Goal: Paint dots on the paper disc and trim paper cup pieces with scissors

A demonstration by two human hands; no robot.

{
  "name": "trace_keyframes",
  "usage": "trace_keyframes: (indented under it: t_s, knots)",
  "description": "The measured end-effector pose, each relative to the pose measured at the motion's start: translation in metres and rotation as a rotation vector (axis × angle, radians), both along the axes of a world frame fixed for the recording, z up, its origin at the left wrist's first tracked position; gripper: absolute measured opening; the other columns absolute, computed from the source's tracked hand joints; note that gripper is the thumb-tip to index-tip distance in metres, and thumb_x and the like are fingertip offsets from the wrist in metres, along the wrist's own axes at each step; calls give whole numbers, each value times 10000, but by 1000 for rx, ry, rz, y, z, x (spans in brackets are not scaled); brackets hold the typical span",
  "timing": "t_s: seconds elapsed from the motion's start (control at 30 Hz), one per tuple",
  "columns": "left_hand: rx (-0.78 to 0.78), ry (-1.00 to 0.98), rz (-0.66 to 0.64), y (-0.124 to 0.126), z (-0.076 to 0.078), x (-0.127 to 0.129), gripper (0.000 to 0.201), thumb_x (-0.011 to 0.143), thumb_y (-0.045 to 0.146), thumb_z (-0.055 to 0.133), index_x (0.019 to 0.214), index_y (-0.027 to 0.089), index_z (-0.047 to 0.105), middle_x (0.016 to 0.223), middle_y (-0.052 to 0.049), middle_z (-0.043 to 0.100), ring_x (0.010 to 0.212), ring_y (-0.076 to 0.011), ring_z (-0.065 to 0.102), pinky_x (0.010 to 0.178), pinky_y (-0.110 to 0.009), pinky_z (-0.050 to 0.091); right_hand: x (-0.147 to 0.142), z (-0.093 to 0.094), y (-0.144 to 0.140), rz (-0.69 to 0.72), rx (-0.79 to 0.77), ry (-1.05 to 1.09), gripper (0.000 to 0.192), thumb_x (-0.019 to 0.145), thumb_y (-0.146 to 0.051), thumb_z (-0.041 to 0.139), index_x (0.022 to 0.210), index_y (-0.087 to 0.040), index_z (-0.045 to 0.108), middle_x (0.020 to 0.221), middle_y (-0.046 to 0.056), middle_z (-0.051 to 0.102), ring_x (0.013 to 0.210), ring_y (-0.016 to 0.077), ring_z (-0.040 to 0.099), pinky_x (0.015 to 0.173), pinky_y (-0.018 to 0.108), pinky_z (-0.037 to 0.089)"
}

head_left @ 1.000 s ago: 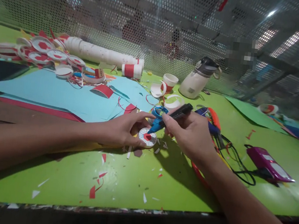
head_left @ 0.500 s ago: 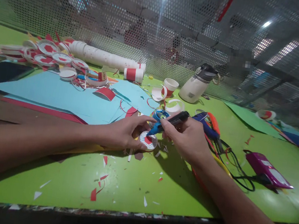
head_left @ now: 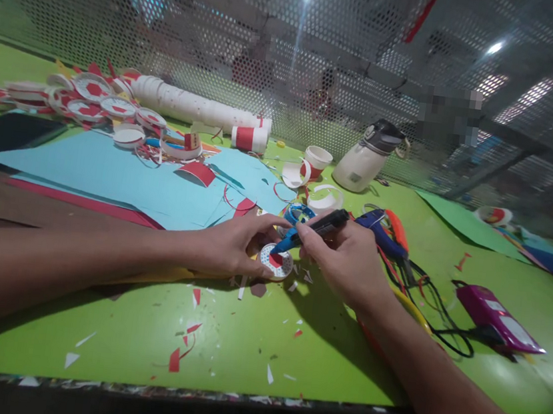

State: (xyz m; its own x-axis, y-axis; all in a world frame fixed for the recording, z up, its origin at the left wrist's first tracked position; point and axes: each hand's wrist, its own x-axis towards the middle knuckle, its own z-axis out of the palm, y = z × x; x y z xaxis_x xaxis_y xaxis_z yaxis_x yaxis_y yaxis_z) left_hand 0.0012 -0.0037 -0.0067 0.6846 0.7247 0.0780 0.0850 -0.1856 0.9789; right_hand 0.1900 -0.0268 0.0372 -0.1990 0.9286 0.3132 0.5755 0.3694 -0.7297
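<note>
Between the thumb and fingers of my left hand point(head_left: 239, 246) is a small round paper disc point(head_left: 281, 271), white with blue dots around a red centre. It looks like a cut-off cup bottom. My right hand point(head_left: 350, 260) grips a marker point(head_left: 322, 225) with a black barrel and a blue front end. The marker slants down to the left, its tip at the disc's face. Just behind the marker lies a blue ring-shaped item point(head_left: 300, 211), partly covered by it. Paper scraps point(head_left: 259, 289) lie in front of the disc.
Blue paper sheets point(head_left: 84, 167) and a pile of red-and-white discs point(head_left: 89, 93) lie to the left. Paper cups point(head_left: 249, 138), a stack of white cups point(head_left: 188, 102) and a bottle point(head_left: 368, 154) stand behind. Cables and a purple device point(head_left: 499, 318) are at the right.
The marker tip has shifted very slightly on the disc. Both hands keep their hold, and the whole view has drifted a little.
</note>
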Motion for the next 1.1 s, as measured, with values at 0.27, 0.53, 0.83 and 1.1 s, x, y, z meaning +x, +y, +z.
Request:
trace_keyframes:
  t_s: [0.27,0.53,0.83,1.1]
  knots:
    - [-43,30,-18,-3,4,1,700,774,157,707,1378,140,353,1017,-112,680,585,-131,665,452,-206,499,0,0,1,-26,2,14,244,801,-336,599,635,-157,582,525,5,574,469,120,484,459,254,371]
    - [-90,-13,-56,-2,1,-1,686,787,207,705,1369,181,343,1037,-98,651,579,-145,675,438,-222,510,0,-1,1,-28,4,20,230,800,-338,608,658,-159,587,516,-1,574,465,117,475,457,252,366]
    - [123,42,73,-1,1,0,684,699,191,777,1306,150,466,1101,-108,635,786,-165,662,610,-244,520,0,0,1,-56,47,70,246,799,-303,616,603,-159,577,511,-8,566,463,102,485,454,235,387]
    - [-5,-33,-8,-4,0,1,669,764,180,725,1351,151,406,854,-45,686,585,-120,642,546,-232,503,-1,-3,1,-62,17,43,227,800,-320,623,648,-155,585,505,-15,563,458,104,467,444,239,350]
